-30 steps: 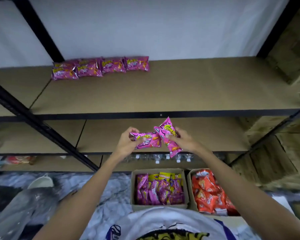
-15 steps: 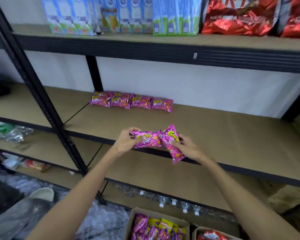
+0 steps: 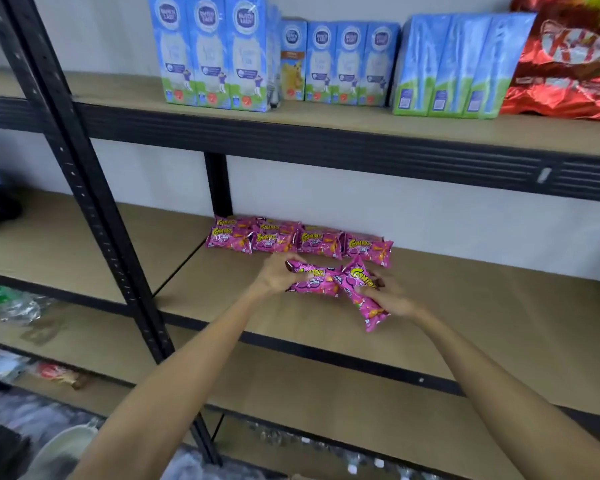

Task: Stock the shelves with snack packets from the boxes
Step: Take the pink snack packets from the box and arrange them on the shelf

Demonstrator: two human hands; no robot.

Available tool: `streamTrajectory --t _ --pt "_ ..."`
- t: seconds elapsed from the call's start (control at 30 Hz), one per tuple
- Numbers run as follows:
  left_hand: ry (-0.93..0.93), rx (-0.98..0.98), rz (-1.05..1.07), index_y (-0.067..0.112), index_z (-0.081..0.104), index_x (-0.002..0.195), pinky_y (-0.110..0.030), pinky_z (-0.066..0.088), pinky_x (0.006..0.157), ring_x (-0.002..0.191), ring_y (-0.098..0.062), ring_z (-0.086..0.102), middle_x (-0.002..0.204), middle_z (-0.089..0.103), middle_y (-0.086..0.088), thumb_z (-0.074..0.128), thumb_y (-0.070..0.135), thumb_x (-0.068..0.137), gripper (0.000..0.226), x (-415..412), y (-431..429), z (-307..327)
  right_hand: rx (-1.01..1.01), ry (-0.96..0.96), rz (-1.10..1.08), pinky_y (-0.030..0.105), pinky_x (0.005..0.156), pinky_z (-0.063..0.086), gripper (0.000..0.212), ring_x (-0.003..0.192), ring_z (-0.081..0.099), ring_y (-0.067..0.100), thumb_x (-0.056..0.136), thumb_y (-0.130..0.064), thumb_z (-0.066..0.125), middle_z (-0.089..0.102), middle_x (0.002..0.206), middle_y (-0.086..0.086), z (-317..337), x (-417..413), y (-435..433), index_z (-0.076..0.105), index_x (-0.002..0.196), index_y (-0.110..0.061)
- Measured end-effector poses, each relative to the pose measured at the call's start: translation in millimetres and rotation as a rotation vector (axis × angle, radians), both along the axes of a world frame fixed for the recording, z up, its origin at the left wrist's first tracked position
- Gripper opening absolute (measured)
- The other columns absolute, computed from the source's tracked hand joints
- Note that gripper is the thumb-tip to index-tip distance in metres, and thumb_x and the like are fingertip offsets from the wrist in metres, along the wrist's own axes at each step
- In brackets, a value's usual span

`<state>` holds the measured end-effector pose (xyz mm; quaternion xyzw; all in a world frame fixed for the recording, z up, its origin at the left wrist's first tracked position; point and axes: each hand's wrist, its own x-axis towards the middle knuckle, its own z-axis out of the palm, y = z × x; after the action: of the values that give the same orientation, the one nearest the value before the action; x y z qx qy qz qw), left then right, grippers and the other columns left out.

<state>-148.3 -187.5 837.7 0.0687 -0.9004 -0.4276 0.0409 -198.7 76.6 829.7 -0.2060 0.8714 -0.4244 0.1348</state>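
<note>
— What has changed in the head view over the last second?
— I've lifted both packets from above the boxes and carried them over the middle shelf point(image 3: 482, 306). A second ago my hands were below its front edge. Now they are just in front of the row of pink packets point(image 3: 298, 239) by the back wall.

— What is each hand doing?
— My left hand point(image 3: 278, 275) grips one pink Cornitoz packet point(image 3: 314, 282) by its left end, lying roughly level. My right hand point(image 3: 390, 299) pinches a second packet point(image 3: 362, 297) near its middle. That one is tilted, with its lower end pointing towards me, and the two packets touch where their ends meet.

— Are they down on the board?
— I can't tell. They're low over it, but I see no clear contact.

— And the boxes?
— Out of view now, because my head has tipped up. Instead I see Dutch Lady milk cartons point(image 3: 215, 53) and a red KitKat bag point(image 3: 568, 64) on the shelf above.

— So where does that leave the job?
— I'd judge I'm about to lay these two as a second row ahead of the first. Neither is let go yet, and plenty of bare shelf remains to the right.
</note>
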Motion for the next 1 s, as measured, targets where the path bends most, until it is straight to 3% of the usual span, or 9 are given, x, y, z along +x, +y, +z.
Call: streamTrajectory --t 0.07,0.23,0.4,0.47,0.57,0.77,0.83,0.9,1.0 --pt "-0.006 -0.041 -0.015 0.017 0.068 0.119 -0.029 0.030 0.107 0.135 -0.021 0.047 0.139 0.058 -0.002 0.082 0.037 0.078 0.047 -17 -12 -1 0.027 0.015 -0.049 0.027 0.100 0.042 0.068 0.126 0.052 0.024 0.091 -0.024 0.072 0.051 0.137 0.004 5 -8 -9 0.040 0.150 -0.013" --pt "-0.017 -0.103 -0.059 0.010 0.066 0.117 -0.023 0.030 0.094 0.128 -0.022 0.050 0.134 0.057 -0.006 0.082 0.028 0.080 0.043 -52 -26 7 0.034 0.009 -0.186 0.023 0.087 0.042 0.061 0.108 0.052 0.017 0.086 -0.012 0.077 0.056 0.130 0.011 4 -36 -21 0.049 0.139 -0.004" --pt "-0.008 -0.203 -0.143 0.010 0.065 0.114 -0.032 0.035 0.105 0.130 -0.027 0.051 0.137 0.056 -0.012 0.082 0.024 0.079 0.041 -83 -25 10 0.092 0.003 -0.214 0.039 0.097 0.052 0.062 0.109 0.060 0.022 0.082 -0.020 0.082 0.061 0.128 0.012 6 -63 -18 0.053 0.137 -0.013" --pt "0.009 -0.268 -0.160 0.010 0.066 0.116 -0.031 0.036 0.103 0.126 -0.027 0.054 0.136 0.058 -0.011 0.082 0.026 0.080 0.042 -95 -23 10 0.104 0.018 -0.217 0.034 0.094 0.051 0.061 0.106 0.058 0.020 0.083 -0.015 0.081 0.060 0.125 0.012 9 -71 -17 0.053 0.137 -0.009" --pt "0.059 -0.427 -0.130 0.018 0.066 0.117 -0.043 0.030 0.111 0.125 -0.024 0.055 0.131 0.062 -0.005 0.080 0.035 0.080 0.043 -112 -20 8 0.120 0.052 -0.227 0.026 0.088 0.044 0.061 0.107 0.055 0.017 0.084 -0.010 0.079 0.059 0.126 0.011 12 -81 -15 0.053 0.139 -0.007" --pt "0.095 -0.651 -0.066 0.018 0.066 0.116 -0.050 0.026 0.111 0.115 -0.023 0.059 0.110 0.069 -0.001 0.078 0.039 0.082 0.041 -139 -13 -6 0.182 0.083 -0.235 0.021 0.089 0.041 0.061 0.118 0.058 0.022 0.081 -0.007 0.080 0.061 0.133 0.012 9 -103 -13 0.056 0.137 -0.005" --pt "0.088 -0.726 -0.059 0.014 0.065 0.115 -0.051 0.028 0.111 0.120 -0.025 0.055 0.116 0.065 -0.004 0.075 0.036 0.085 0.038 -145 -11 -10 0.215 0.100 -0.231 0.020 0.086 0.042 0.061 0.119 0.060 0.024 0.080 -0.007 0.080 0.062 0.132 0.012 8 -111 -13 0.058 0.137 -0.004" --pt "0.066 -0.802 -0.070 0.012 0.065 0.113 -0.052 0.029 0.112 0.131 -0.030 0.044 0.131 0.054 -0.010 0.072 0.036 0.087 0.036 -150 -11 -13 0.253 0.124 -0.235 0.025 0.084 0.048 0.058 0.116 0.063 0.027 0.078 -0.007 0.080 0.066 0.127 0.015 9 -115 -14 0.062 0.133 -0.003" --pt "0.067 -0.895 -0.080 0.012 0.066 0.111 -0.049 0.029 0.113 0.132 -0.031 0.036 0.135 0.044 -0.013 0.067 0.035 0.090 0.031 -156 -13 -19 0.321 0.162 -0.226 0.045 0.084 0.053 0.045 0.105 0.066 0.040 0.074 -0.004 0.079 0.070 0.110 0.025 8 -120 -16 0.069 0.118 0.000"
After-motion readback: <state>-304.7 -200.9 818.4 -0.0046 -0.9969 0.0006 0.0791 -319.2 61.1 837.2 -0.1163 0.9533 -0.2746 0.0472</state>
